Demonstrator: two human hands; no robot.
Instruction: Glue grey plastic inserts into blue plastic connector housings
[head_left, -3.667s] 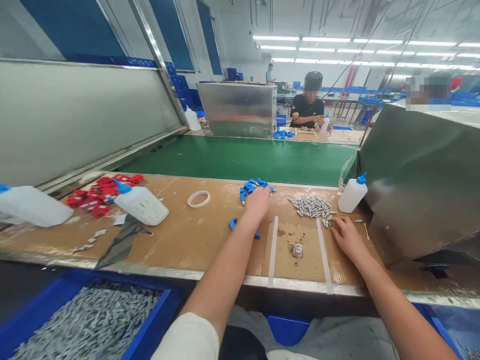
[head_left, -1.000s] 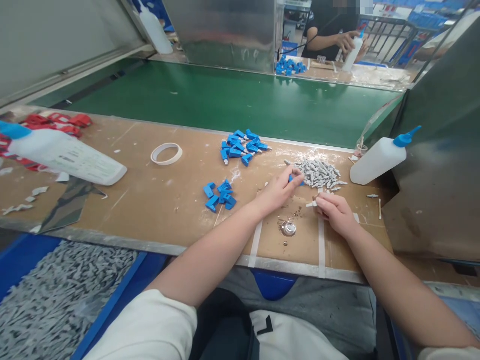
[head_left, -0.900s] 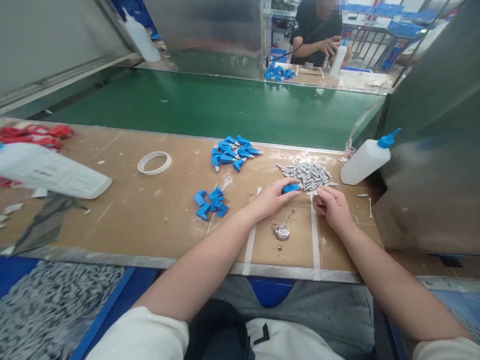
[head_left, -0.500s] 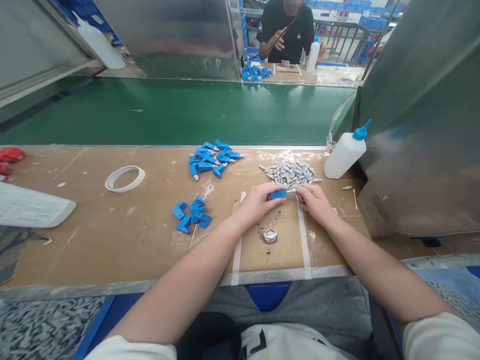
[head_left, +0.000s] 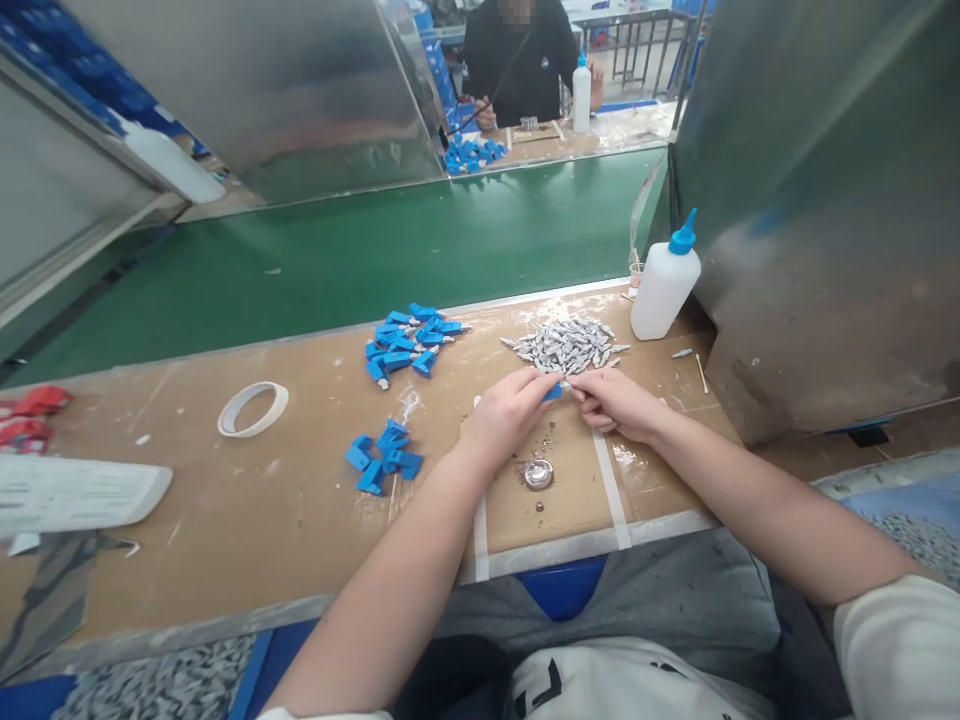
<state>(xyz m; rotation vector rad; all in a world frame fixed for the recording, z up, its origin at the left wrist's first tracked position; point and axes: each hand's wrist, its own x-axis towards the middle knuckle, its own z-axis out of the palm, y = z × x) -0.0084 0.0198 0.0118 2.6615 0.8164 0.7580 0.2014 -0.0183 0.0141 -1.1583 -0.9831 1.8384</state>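
My left hand (head_left: 506, 415) is closed around a blue plastic piece (head_left: 553, 391), mostly covered by the fingers. Close beside it, my right hand (head_left: 611, 400) pinches a small light-grey piece (head_left: 567, 385) at the end of the blue one; the fingers hide most of it. A heap of grey pointed pieces (head_left: 566, 345) lies just beyond both hands. Blue pieces with pale tips (head_left: 412, 340) form a group to the left, and several more blue pieces (head_left: 384, 458) lie nearer me. Below the hands sits a small round metal dish (head_left: 538, 475).
A white bottle with a blue nozzle (head_left: 666, 290) stands at right, near a cotton swab (head_left: 702, 374). A tape roll (head_left: 253, 409) and red pieces (head_left: 34, 415) lie left. Beyond the bench runs a green belt (head_left: 360, 245); a person (head_left: 517, 60) sits across it.
The view has tilted and shifted. My right hand has turned and its fingertips have come up against the blue piece, which my left hand now covers more.
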